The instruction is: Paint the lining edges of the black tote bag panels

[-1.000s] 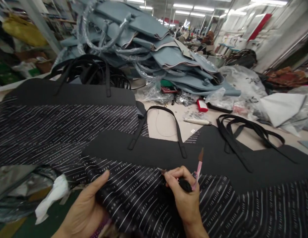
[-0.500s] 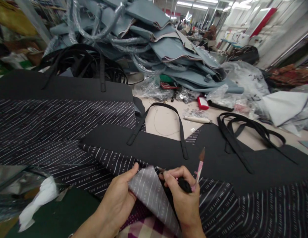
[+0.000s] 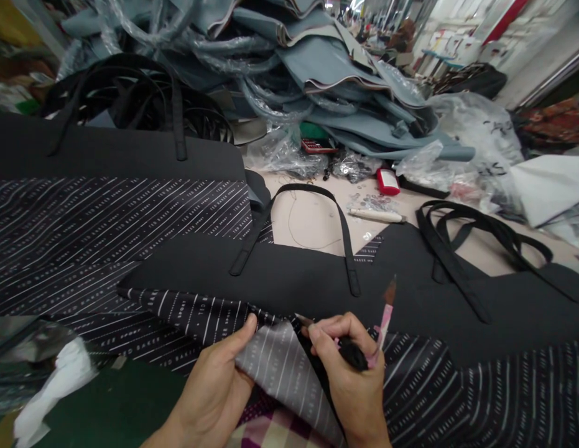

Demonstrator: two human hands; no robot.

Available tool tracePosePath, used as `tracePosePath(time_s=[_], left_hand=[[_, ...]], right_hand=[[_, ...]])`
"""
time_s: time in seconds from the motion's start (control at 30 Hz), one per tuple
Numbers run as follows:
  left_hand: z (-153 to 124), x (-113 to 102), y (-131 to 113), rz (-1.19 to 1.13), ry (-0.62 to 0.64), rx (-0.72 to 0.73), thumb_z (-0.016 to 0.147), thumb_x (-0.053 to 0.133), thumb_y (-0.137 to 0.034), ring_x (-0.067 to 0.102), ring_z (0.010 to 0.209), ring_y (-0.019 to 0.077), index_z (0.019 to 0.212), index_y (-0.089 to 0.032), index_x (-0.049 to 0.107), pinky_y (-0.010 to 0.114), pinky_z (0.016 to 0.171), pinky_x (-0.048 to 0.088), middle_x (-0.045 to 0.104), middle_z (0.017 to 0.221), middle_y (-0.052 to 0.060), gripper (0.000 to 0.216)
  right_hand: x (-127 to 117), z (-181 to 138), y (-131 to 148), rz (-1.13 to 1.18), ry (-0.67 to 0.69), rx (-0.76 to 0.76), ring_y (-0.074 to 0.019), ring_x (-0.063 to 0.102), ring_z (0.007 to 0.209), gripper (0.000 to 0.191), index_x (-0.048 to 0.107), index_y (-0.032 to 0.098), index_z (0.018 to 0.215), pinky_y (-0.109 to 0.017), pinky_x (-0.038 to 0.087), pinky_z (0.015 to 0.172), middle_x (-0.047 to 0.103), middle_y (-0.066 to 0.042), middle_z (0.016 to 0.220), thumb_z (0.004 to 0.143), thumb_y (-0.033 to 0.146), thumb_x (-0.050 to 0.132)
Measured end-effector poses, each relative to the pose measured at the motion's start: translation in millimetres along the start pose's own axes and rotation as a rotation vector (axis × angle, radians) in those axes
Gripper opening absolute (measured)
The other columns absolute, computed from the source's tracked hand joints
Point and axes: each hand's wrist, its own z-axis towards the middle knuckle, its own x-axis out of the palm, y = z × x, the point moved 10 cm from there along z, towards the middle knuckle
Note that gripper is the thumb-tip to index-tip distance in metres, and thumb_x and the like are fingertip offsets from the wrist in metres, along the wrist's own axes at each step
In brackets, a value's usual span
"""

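Observation:
My left hand [image 3: 219, 382] is closed on the folded edge of a black lining fabric [image 3: 289, 367] with white diagonal lettering, thumb on top. The lining belongs to a flat black bag panel [image 3: 284, 274] with a strap handle [image 3: 338, 205]. In my right hand [image 3: 347, 367], closed and close to the fold, is a small pointed tool [image 3: 304, 320] whose dark tip lies by the lining's edge; its exact kind is unclear. A pink-handled brush [image 3: 386, 314] with brown bristles sticks up from the same hand. Something black and rounded shows between the fingers.
Another black bag panel [image 3: 177, 152] lies at the left, and black straps [image 3: 457, 242] at the right. Behind are stacked blue-grey bag pieces [image 3: 317, 74], a red box [image 3: 388, 181], a white pen-like tool [image 3: 377, 215] and plastic bags [image 3: 476, 130]. White crumpled material [image 3: 56, 386] sits lower left.
The view has tilted down slightly. Both hands keep their grips near the same fold, with the right hand and brush shifted a little to the right in view.

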Motion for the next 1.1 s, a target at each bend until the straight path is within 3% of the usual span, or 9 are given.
tracePosePath(time_s=[0.57,1.1], left_hand=[[-1.6,-1.8,2.9,-0.041,0.016,-0.015,0.085,0.072,-0.021,0.07,0.103,0.028,0.101,-0.007,0.075,0.04,0.097,0.057,0.075,0.107,0.015,0.023],[-0.4,-4.9,9.6,-0.073,0.051,-0.063,0.083,0.071,-0.018,0.07,0.101,0.0285,0.094,-0.005,0.077,0.038,0.099,0.054,0.076,0.1,0.015,0.018]], right_hand=[[2.5,0.1,5.9,-0.055,0.019,-0.056,-0.0123,0.061,0.063,0.026,0.056,0.02,0.065,-0.023,0.049,0.066,0.063,0.004,0.065,0.087,0.024,0.068],[9.2,1.6,5.7,-0.071,0.073,-0.036,-0.013,0.058,0.062,0.027,0.055,0.02,0.062,-0.024,0.047,0.063,0.06,0.003,0.062,0.085,0.023,0.069]])
